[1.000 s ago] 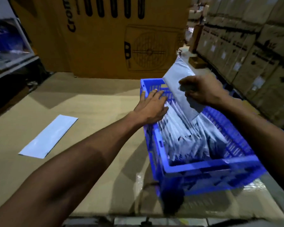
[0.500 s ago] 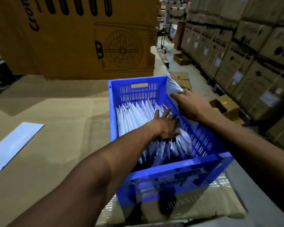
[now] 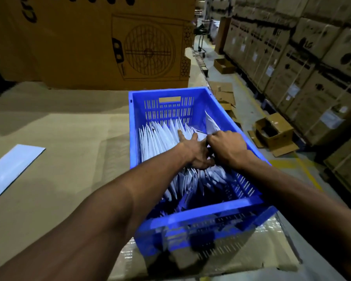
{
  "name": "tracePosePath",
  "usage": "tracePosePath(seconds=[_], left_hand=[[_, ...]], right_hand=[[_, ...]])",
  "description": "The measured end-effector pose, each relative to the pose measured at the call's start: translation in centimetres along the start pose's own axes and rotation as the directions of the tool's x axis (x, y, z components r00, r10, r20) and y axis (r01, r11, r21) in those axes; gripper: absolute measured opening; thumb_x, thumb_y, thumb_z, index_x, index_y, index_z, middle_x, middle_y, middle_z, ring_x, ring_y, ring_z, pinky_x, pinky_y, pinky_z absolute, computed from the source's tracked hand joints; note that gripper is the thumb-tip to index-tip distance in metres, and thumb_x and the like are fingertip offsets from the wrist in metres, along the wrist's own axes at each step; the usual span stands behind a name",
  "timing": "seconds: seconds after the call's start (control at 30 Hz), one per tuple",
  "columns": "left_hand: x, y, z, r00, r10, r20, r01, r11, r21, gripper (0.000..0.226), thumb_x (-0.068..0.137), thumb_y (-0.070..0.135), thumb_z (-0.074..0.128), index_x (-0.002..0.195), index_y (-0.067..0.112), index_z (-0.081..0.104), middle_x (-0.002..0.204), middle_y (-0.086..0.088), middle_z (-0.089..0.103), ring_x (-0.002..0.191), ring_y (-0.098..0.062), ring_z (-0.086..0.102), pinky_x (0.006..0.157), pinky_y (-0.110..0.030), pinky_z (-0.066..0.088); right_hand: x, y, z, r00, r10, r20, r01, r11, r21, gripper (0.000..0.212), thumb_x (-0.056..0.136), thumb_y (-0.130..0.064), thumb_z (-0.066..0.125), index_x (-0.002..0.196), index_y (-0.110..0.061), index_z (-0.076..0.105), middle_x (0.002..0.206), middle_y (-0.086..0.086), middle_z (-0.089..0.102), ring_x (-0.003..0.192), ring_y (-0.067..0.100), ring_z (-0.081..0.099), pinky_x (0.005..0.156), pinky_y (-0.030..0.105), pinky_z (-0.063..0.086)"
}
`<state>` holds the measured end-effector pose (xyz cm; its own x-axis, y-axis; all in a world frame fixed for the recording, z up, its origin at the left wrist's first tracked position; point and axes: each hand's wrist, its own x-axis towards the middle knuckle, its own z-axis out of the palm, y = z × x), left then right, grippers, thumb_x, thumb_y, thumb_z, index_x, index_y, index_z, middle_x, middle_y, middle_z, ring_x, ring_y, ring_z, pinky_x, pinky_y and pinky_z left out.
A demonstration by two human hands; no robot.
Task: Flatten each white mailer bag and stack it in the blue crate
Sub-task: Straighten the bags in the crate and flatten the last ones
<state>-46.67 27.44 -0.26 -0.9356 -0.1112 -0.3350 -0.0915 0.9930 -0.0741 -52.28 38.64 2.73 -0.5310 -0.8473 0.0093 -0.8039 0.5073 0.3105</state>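
Both your hands are inside the blue crate (image 3: 193,220): left hand (image 3: 198,154) spread, pressing the upright mailer bags (image 3: 160,136); right hand (image 3: 227,146) pinching one mailer (image 3: 211,123) beside the crate's right wall.

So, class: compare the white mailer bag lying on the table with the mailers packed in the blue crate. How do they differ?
The lone mailer bag lies flat on the cardboard-covered table, untouched; the crate's mailers stand on edge in a row inside the blue crate, with the left hand and right hand among them. Both are white.
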Motion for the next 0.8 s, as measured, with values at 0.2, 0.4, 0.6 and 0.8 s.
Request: tracePosePath(seconds=[0.2, 0.4, 0.6, 0.8], left_hand=[[-0.2, -1.0, 0.8, 0.999, 0.001, -0.035, -0.001, 1.000, -0.005, 0.064, 0.097, 0.063, 0.029, 0.152, 0.030, 0.036, 0.157, -0.003, 0.027, 0.151, -0.037, 0.012, 0.098, -0.090, 0.003], [-2.0, -1.8, 1.3, 0.998, 0.025, -0.057, -0.026, 1.000, -0.015, 0.059, 0.103, 0.054, 0.028, 0.155, 0.027, 0.030, 0.165, -0.008, 0.015, 0.152, -0.040, 0.006, 0.106, -0.083, 0.016], [-4.2, -3.5, 1.2, 0.987, -0.069, -0.145, 0.055, 0.994, -0.096, 0.060, 0.102, 0.051, 0.040, 0.147, 0.012, 0.040, 0.165, -0.014, 0.018, 0.149, -0.040, 0.020, 0.110, -0.066, 0.034], [-6.4, -6.1, -0.3, 0.916, -0.196, -0.349, 0.182, 0.981, -0.073, 0.063, 0.100, 0.047, 0.043, 0.153, 0.014, 0.033, 0.164, -0.010, 0.024, 0.151, -0.035, 0.019, 0.115, -0.066, 0.024]], right_hand=[[0.0, -0.9, 1.5, 0.987, 0.057, 0.148, -0.073, 0.991, 0.110, 0.030, 0.091, -0.023, 0.059, 0.119, -0.014, 0.055, 0.118, 0.012, 0.060, 0.116, 0.037, 0.054, 0.075, 0.042, 0.047], [0.9, -0.9, 2.8, 0.961, -0.017, 0.274, -0.017, 0.992, 0.122, 0.028, 0.088, -0.012, 0.053, 0.116, -0.009, 0.054, 0.116, 0.018, 0.058, 0.109, 0.039, 0.059, 0.077, 0.039, 0.048], [0.6, -1.3, 2.2, 0.973, 0.028, 0.227, -0.048, 0.995, 0.085, 0.025, 0.087, -0.016, 0.055, 0.110, -0.009, 0.060, 0.113, 0.017, 0.063, 0.103, 0.038, 0.063, 0.076, 0.037, 0.052], [2.5, -4.9, -4.5, 0.979, 0.058, -0.194, -0.023, 0.984, 0.176, 0.021, 0.089, -0.029, 0.057, 0.106, -0.018, 0.059, 0.107, 0.011, 0.067, 0.098, 0.040, 0.065, 0.065, 0.037, 0.043]])
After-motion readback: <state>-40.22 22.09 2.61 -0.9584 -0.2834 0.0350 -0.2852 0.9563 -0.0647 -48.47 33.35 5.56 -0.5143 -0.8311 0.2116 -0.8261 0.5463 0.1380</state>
